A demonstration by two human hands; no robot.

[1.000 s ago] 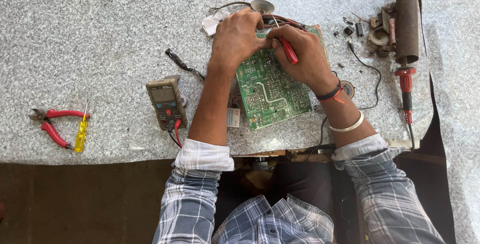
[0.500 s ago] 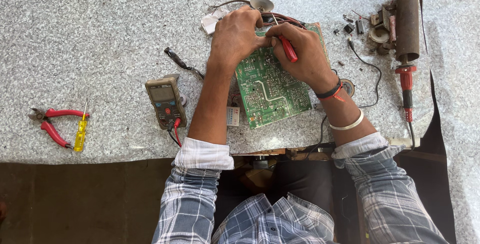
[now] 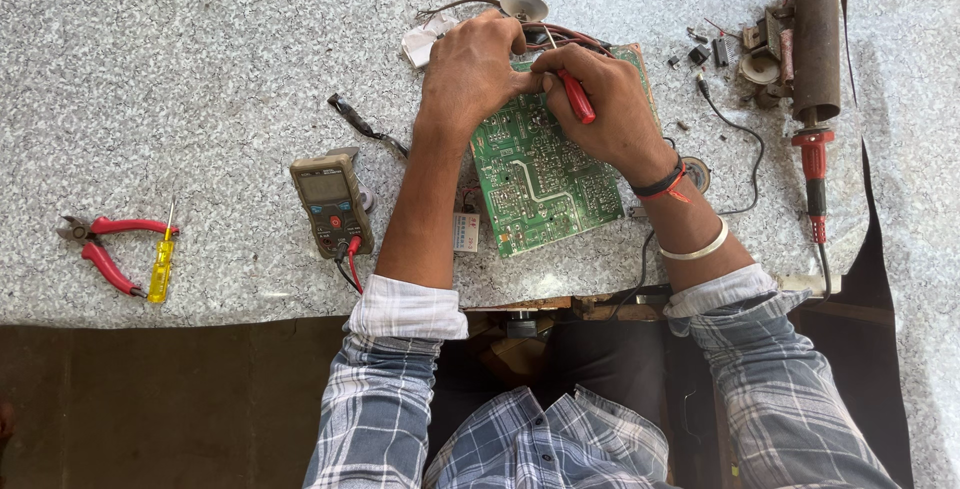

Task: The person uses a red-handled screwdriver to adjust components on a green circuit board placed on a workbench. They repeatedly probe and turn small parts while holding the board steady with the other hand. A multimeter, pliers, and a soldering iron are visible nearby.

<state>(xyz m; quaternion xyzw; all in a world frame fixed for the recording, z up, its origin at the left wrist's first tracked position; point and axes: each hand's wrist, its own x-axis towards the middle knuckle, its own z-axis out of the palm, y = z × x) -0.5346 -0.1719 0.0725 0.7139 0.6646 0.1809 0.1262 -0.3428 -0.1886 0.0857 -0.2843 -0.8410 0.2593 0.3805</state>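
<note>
Nothing moved, right hand pinching one red-handled tool, left hand curled (grip unclear) on one circuit board

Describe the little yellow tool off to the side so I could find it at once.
Start at the green circuit board under both hands, then look far left across the speckled grey table, past the handheld meter. There the yellow screwdriver lies near the table's front edge, touching red-handled pliers. It is the only see-through yellow thing, slim and straight with a thin metal tip.
</note>
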